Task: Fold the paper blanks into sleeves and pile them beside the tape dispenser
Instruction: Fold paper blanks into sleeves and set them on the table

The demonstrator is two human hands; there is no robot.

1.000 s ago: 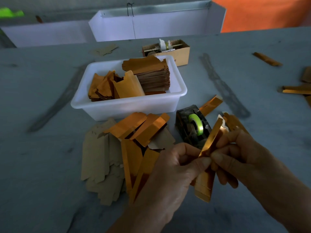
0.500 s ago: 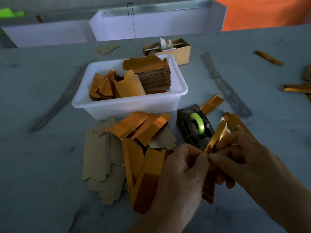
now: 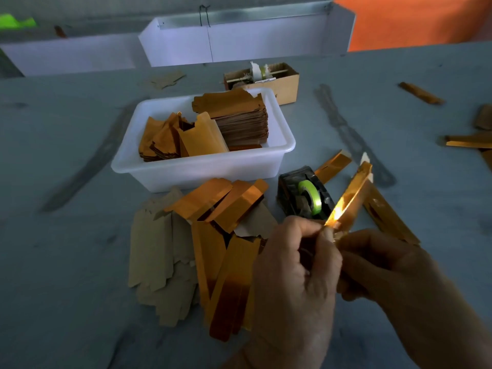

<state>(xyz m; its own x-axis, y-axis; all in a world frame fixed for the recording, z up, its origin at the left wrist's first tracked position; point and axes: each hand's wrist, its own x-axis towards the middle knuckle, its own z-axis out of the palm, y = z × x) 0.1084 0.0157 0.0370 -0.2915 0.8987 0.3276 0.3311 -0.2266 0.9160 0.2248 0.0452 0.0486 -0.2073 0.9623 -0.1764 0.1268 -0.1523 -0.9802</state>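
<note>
Both hands (image 3: 332, 249) pinching gold sleeve (image 3: 351, 198) low end; long axis rising up-right, beside tape dispenser (image 3: 303, 194); left hand nearer.

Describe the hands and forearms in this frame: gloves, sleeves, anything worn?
Both are bare: the left hand and right hand show no gloves, and no rings or watch are visible. No sleeve shows on either forearm up to the frame edge. The dim lighting hides finer detail.

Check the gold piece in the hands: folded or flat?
Folded: the gold piece shows as a narrow creased strip, its lower end pinched between left hand and right hand.
</note>
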